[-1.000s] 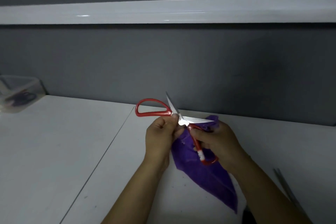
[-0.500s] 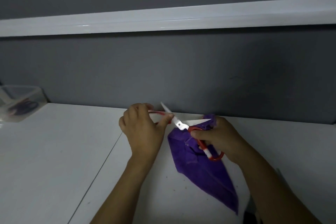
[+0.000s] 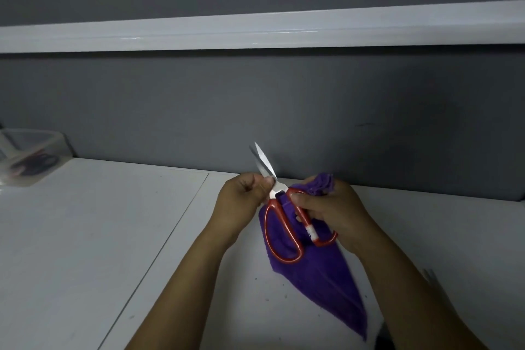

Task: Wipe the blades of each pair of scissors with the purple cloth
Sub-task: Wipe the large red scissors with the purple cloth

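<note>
Red-handled scissors are held above the white table, blades closed and pointing up and away. My left hand pinches the scissors at the base of the blades, near the pivot. My right hand grips one red handle together with the purple cloth. The cloth bunches above my right hand and hangs down behind the handles toward the table.
A clear plastic box with dark scissors inside stands at the far left against the grey wall. A grey metal object shows by my right forearm at the right. A seam runs across the table left of my left arm.
The scissors were spread wide, one handle out to the left. They are now closed, both handles hanging down over the cloth, and my left hand has shifted from the handle to the blade base.
</note>
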